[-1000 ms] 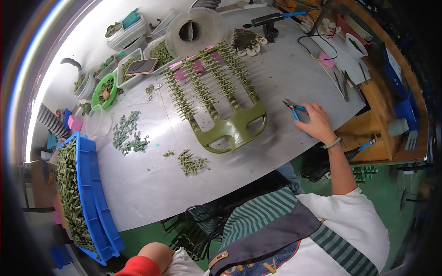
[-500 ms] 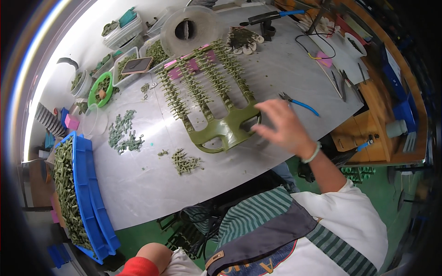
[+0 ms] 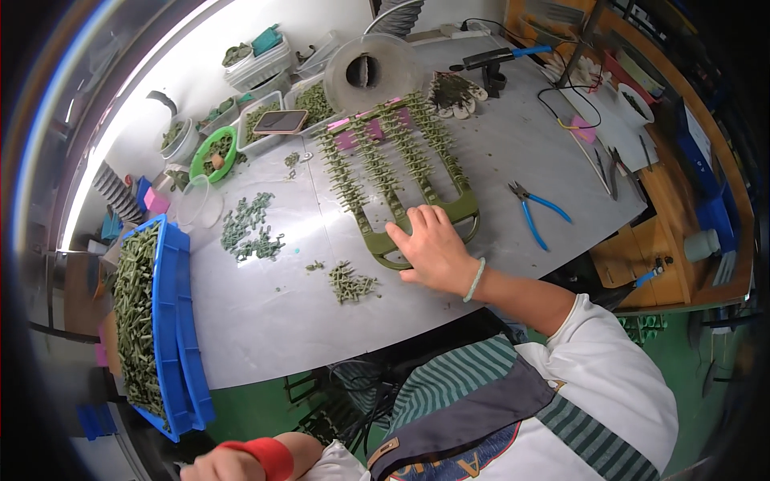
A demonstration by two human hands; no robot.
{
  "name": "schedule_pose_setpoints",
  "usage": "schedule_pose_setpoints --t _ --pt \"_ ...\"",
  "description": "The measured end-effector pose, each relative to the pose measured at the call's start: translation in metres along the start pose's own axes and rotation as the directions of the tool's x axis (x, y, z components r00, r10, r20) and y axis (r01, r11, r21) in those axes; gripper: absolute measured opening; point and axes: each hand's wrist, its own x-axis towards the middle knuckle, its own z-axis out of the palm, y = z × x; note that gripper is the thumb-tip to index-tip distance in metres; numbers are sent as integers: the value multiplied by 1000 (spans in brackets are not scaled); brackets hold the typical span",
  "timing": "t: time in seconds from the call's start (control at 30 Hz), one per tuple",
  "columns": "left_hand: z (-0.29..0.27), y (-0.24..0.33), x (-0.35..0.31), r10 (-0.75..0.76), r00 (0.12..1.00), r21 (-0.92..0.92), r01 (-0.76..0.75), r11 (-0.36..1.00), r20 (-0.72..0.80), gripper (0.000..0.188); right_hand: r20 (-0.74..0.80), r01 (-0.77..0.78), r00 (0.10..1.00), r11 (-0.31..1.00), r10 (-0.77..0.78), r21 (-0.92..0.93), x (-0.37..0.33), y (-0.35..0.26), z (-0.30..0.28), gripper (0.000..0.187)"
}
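Observation:
My right hand [image 3: 433,252], with a pale green bracelet at its wrist, rests on the solid near end of an olive-green rack [image 3: 461,210]. Its fingers curve over the top and the thumb lies at the near edge, closed on it. Four long bars run away from that end, lined with small green pegs or clips. The bars' far ends lie over pink blocks [image 3: 345,138]. At the lower edge shows my left hand [image 3: 220,466], beside a red wristband; its fingers are cut off by the frame.
Blue-handled cutters [image 3: 541,216] lie right of the rack. Loose green pieces form a pile [image 3: 350,282] in front and a bluish-green pile [image 3: 250,228] to the left. A blue crate [image 3: 172,321] of green pieces stands at the left edge. Behind are tubs, a phone [image 3: 281,122] and a glove [image 3: 455,94].
My right hand has come down leftward onto the rack's near end. My left hand has come into view at the lower edge. The whole view has shifted, so the table appears farther right.

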Motion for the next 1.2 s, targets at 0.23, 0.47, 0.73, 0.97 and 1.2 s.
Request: schedule_pose_setpoints --t 0.23,0.47,0.73,0.97,1.2 --pt "-34 13 -40 -384 914 125 400 908 -134 14 -189 43 977 768 102 639 -29 19 -84 69" --pt "-44 -90 -68 -951 215 135 973 189 -221 39 -40 145 947 -312 320 939 -69 48 -94 54" --pt "-30 -193 -111 -963 79 -484 852 199 -257 35 182 96 942 -750 280 654 -71 37 -13 50" --pt "-72 -180 -111 -993 59 -208 975 80 -104 47 250 58 940 -830 233 555 -70 33 8 52" --pt "-223 -181 -92 -823 166 297 955 -4 -543 25 290 29 924 -802 250 597 -102 43 -13 58"
